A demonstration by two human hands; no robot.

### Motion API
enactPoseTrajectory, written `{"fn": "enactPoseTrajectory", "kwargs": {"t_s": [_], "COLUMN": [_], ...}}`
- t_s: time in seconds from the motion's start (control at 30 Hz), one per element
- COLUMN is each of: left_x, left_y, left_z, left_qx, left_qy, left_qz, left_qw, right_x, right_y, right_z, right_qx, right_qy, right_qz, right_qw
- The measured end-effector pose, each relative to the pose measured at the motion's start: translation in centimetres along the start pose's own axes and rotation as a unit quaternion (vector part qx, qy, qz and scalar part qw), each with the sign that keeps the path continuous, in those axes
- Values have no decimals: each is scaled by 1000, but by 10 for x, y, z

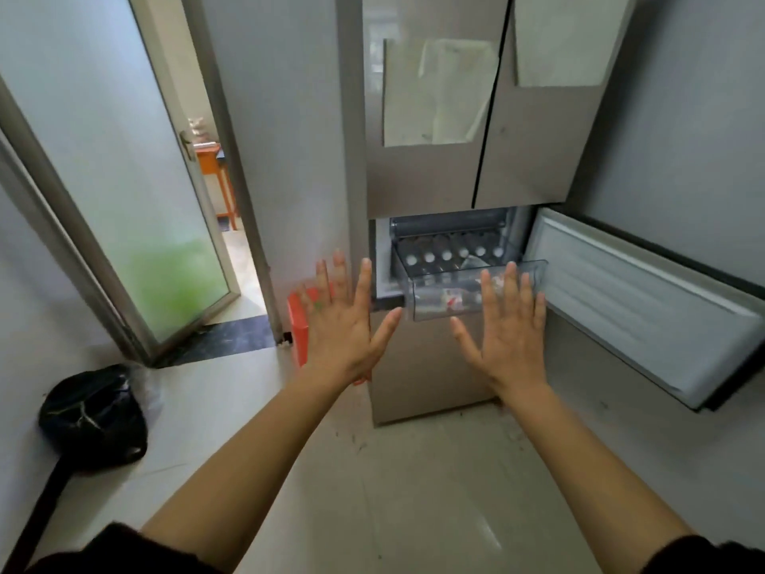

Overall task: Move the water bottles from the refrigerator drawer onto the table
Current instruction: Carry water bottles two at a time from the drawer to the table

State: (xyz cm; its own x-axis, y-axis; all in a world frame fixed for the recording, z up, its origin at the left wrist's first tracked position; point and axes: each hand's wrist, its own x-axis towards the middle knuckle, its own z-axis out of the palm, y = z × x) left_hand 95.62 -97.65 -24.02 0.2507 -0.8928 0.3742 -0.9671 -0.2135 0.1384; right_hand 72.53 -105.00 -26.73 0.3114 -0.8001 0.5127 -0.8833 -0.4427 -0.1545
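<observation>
- Clear, glossy plastic for the drawer (472, 292): a curved-front bin jutting out of an open bay under the upper doors of the refrigerator (426, 180), see-through enough to show its load.
- Inside it, water bottles (447, 254) laid flat side by side, round white caps in a row facing outward, long axes running straight back into the cabinet; a red-and-white label visible low through the front wall.
- Left hand (343, 325): fingers straight and fanned wide, back of the hand to the camera, holding nothing, off to the left of the drawer.
- Right hand (509, 333): likewise fanned out and holding nothing, fingertips overlapping the drawer's front wall in view; touching or just short of it, cannot tell.
- Nearer to the bottles, by judgement: the right hand, with the caps above and beyond its fingertips, slightly leftward.
- Likely calls for a reach over the rim, a grip round one neck or body, then a draw along the long axis toward the body.
- Smooth cylinders, probably cold and slick; apt to roll once freed from their neighbours.
- Open door (645, 300) just right of the drawer, ribbed white liner inside, close by the right forearm.
- Pale tiled floor (393, 490) below; crumpled black bag (93, 416) at left; frosted glass door (124, 200) ajar.
- Through the doorway, an orange-legged table (217, 171), well apart; whether the intended one, cannot tell.
</observation>
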Motion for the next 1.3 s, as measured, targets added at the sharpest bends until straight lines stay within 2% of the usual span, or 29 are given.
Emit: {"fn": "enactPoseTrajectory", "kwargs": {"t_s": [0.23,0.33,0.47,0.7,0.83,1.0,1.13,1.3], "left_x": [144,187,228,307,354,390,408,427], "left_y": [47,73,92,124,145,157,154,168], "left_z": [72,101,148,239,267,299,335,366], "left_qx": [-27,-46,-72,-72,-112,-127,-122,-157], "left_qy": [-66,-89,-126,-184,-243,-313,-415,-496], "left_qz": [95,112,126,63,-37,-141,-180,-118], "left_qw": [993,989,981,978,963,931,883,846], "right_x": [84,101,126,221,281,341,365,389], "right_y": [83,120,164,251,290,327,335,346], "right_z": [34,51,82,168,204,250,285,323], "right_qx": [-48,-54,-60,-9,9,24,90,121], "right_qy": [-8,-18,-35,-108,-188,-239,-330,-473], "right_qz": [82,137,168,144,98,16,21,32], "right_qw": [995,989,983,984,977,970,939,872]}}
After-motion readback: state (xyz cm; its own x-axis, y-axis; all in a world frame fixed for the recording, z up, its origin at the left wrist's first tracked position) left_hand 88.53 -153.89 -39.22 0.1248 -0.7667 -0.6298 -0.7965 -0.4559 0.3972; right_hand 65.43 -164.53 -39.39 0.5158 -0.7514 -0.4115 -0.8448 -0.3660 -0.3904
